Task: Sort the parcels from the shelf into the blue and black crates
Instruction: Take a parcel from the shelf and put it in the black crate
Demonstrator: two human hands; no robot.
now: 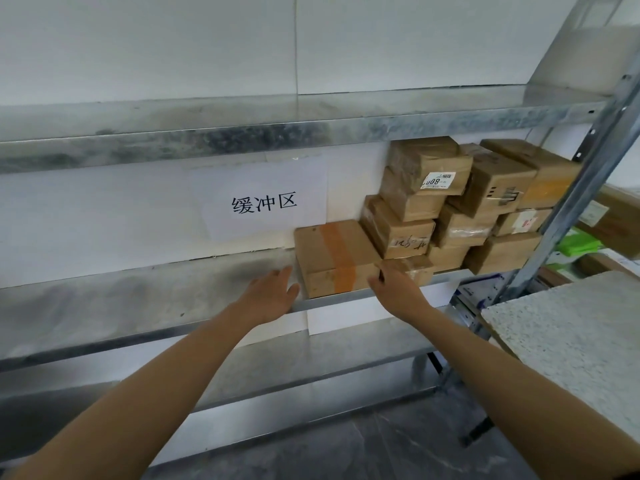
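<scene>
Grip (394,289) — open — beside parcel (337,256)

A parcel storeroom or sorting depot, shown by bare galvanised metal shelving (311,133), a stack of taped cardboard parcels (460,206) with shipping labels, and a printed paper zone sign (264,202) on the plain white wall.

White paper sign (265,202) taped to wall (149,46) behind rack, three black Chinese characters printed on it. Speckled grey-white counter (568,341) at right edge, corner pointing toward rack upright. Green-and-white package (576,244) beyond upright, partly hidden. Brown wooden board (620,220) above it, at frame edge. Dark marbled floor (363,452) below, some glare.
</scene>
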